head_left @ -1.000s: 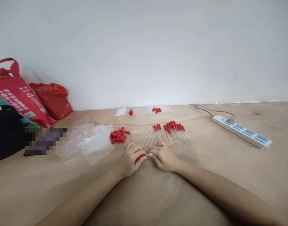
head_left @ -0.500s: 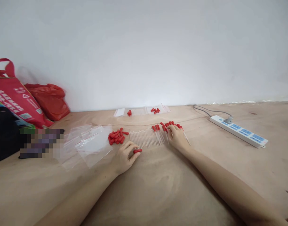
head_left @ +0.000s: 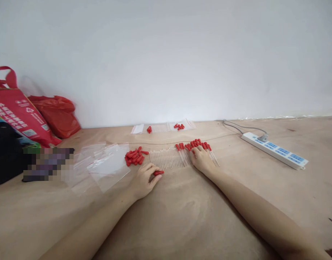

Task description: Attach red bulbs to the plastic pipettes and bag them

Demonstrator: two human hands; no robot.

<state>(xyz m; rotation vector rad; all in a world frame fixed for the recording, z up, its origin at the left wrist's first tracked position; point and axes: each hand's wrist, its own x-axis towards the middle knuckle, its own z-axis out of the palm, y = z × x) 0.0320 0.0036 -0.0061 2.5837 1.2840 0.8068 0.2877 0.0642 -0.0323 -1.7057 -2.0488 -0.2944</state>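
My left hand [head_left: 144, 179] rests on the wooden surface with its fingers curled, pinching a small red rubber cap [head_left: 158, 173]. My right hand [head_left: 201, 157] lies further back, fingers bent over the row of finished droppers with red caps [head_left: 199, 144]. Whether it grips one I cannot make out. Between the hands lies a row of bare clear dropper tubes [head_left: 167, 158]. A loose pile of red caps [head_left: 134, 156] sits just left of the tubes, beyond my left hand.
Clear zip bags [head_left: 106, 163] lie left of the pile. More small bags with red caps [head_left: 179, 126] lie by the wall. A white power strip [head_left: 274, 150] is at the right. Red bags [head_left: 56, 113] and a black bag [head_left: 4, 153] stand at the left.
The hands were together at the front, joining a cap and a tube. My right hand then reached back to the capped droppers and has drawn slightly nearer. My left hand stayed with a red cap.
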